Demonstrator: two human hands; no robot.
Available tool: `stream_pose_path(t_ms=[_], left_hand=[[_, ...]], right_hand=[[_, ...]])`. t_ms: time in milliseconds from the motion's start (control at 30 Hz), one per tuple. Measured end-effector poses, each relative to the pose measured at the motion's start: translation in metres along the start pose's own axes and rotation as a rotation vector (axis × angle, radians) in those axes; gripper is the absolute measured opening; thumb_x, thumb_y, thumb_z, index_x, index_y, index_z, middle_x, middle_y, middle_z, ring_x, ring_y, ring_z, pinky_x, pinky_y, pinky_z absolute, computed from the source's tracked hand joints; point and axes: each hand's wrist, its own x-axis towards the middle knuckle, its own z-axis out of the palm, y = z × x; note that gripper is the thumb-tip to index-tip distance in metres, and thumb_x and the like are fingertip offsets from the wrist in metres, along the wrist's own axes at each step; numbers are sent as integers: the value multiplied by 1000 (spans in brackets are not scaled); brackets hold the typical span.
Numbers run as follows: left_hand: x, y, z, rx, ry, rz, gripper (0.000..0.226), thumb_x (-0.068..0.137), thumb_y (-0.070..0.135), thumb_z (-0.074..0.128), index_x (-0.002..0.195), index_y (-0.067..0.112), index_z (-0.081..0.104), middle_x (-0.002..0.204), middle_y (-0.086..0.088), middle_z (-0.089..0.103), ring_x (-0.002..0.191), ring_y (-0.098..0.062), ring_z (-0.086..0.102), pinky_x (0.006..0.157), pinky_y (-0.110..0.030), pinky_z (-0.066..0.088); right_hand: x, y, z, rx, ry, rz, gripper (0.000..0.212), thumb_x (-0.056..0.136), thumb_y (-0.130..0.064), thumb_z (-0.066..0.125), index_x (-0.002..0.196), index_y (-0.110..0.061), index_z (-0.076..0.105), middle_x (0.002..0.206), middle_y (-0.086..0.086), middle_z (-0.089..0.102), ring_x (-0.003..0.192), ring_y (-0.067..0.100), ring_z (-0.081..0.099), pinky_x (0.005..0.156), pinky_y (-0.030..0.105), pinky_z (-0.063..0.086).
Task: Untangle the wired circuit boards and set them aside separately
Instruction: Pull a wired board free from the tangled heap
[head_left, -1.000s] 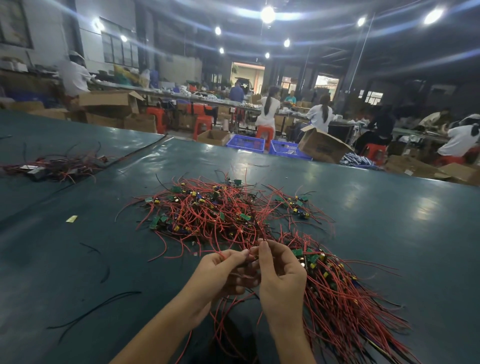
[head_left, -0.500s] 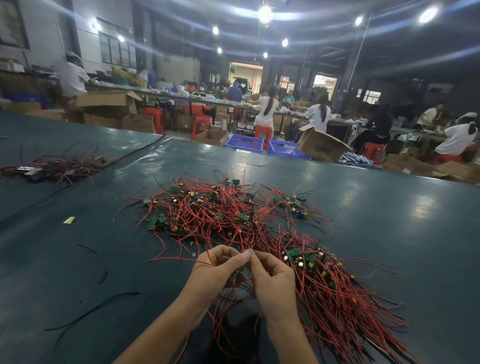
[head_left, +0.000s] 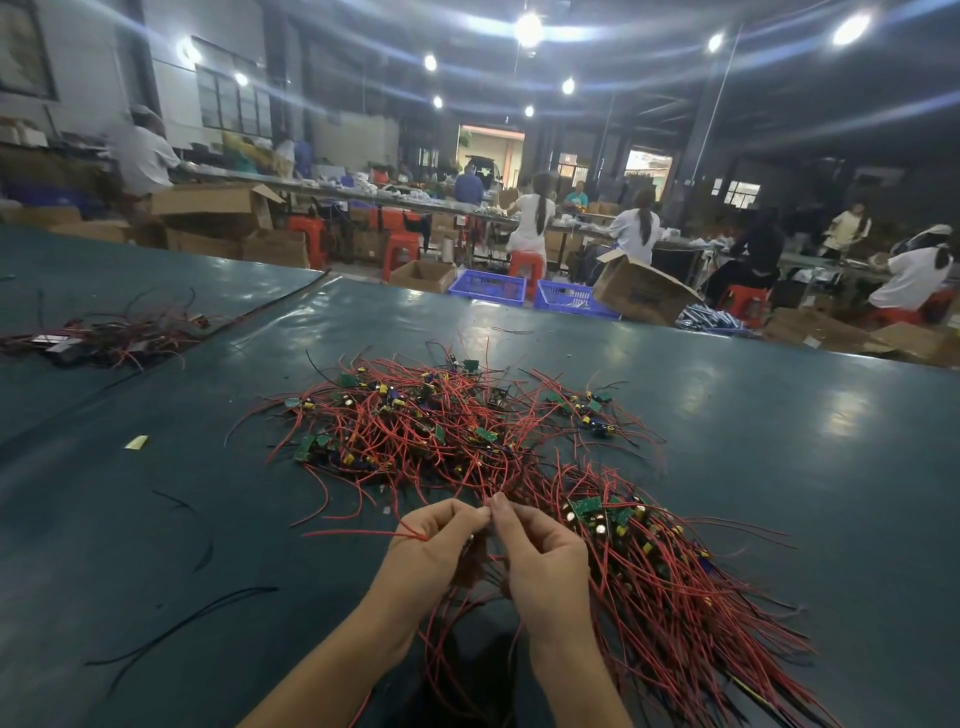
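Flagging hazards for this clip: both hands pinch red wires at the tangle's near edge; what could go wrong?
The left hand and right hand pinch thin red wires; a hard pull might tear one loose. Pulling could also drag the tangled pile into the straighter bundle beside it, knotting them together.

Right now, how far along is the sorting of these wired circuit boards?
Partway. Looks done: the aligned bundle of boards at right, its wires lying parallel. In hand: left hand and right hand pinch red wires. Left: the big tangled heap beyond them.

Left hand, right hand on wires.
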Motion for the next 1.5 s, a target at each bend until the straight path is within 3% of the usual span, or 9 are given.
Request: stream_pose_path(t_ms=[67, 200, 333, 500, 600, 767, 1000, 1133, 1500], left_hand=[[2, -2, -2, 120, 46, 58, 21, 92, 11, 59, 74, 0, 62, 62, -5, 53, 54, -11, 48, 50, -20, 42], [3, -2, -5, 215, 43, 94, 18, 90, 11, 62, 77, 0, 62, 57, -2, 56, 52, -10, 52, 51, -24, 44], [3, -3, -4, 292, 4, 88, 14, 92, 11, 60, 82, 7, 70, 62, 1, 66, 56, -4, 61, 54, -18, 49], [2, -2, -5, 273, -27, 105, 16, 92, 10, 60, 78, 3, 66, 63, -3, 64, 56, -10, 59, 52, -20, 47], [1, -1, -5, 271, -23, 143, 21, 90, 8, 61, 69, 7, 63, 59, -1, 59, 54, -12, 54, 51, -22, 45], [1, -1, -2, 225, -14, 152, 25, 89, 4, 59, 65, 9, 58, 55, 2, 55, 55, -9, 51, 53, -19, 44], [-1, 2, -2, -4, -56, 65, 23, 93, 7, 52, 72, 5, 62, 65, -7, 60, 62, -17, 58, 61, -25, 49], [-2, 3, 0, -52, -86, 44, 26, 91, 17, 55, 90, -7, 65, 80, -17, 63, 75, -26, 59, 68, -30, 50], [-3, 2, 3, 58, -87, 80, 42, 92, 1, 53, 53, 14, 58, 52, 0, 53, 48, -9, 48, 52, -21, 40]], right_hand=[[0, 1, 0, -45, -14, 3, 24, 90, -19, 68, 69, -20, 80, 73, 7, 75, 71, 15, 72, 66, 24, 56], [2, 0, -2, 44, 14, 174, 13, 85, -12, 74, 73, -8, 78, 84, 23, 74, 84, 37, 72, 82, 47, 57], [2, -3, -4, 106, 8, 239, 14, 83, -6, 72, 72, -8, 79, 78, 21, 74, 67, 29, 73, 55, 32, 58], [3, -1, -3, 141, 23, 256, 19, 84, -3, 69, 69, -10, 79, 74, 18, 74, 62, 26, 72, 49, 29, 54], [0, -3, 0, 212, -3, 297, 2, 77, -6, 76, 76, -5, 78, 71, 16, 73, 56, 23, 70, 45, 26, 52], [-3, -2, 2, 303, -85, 365, 43, 56, -31, 77, 94, -9, 79, 98, 17, 75, 81, 25, 70, 68, 33, 51], [-3, -2, 0, 330, -172, 357, 37, 64, -30, 81, 95, -10, 79, 99, 19, 74, 87, 29, 72, 71, 33, 56], [-2, -2, -3, 411, -277, 354, 16, 75, -27, 73, 73, -13, 79, 83, 15, 75, 73, 24, 74, 62, 30, 58], [1, 3, -3, 477, -198, 438, 22, 75, -30, 72, 66, -10, 74, 79, 14, 71, 72, 25, 71, 67, 34, 56]])
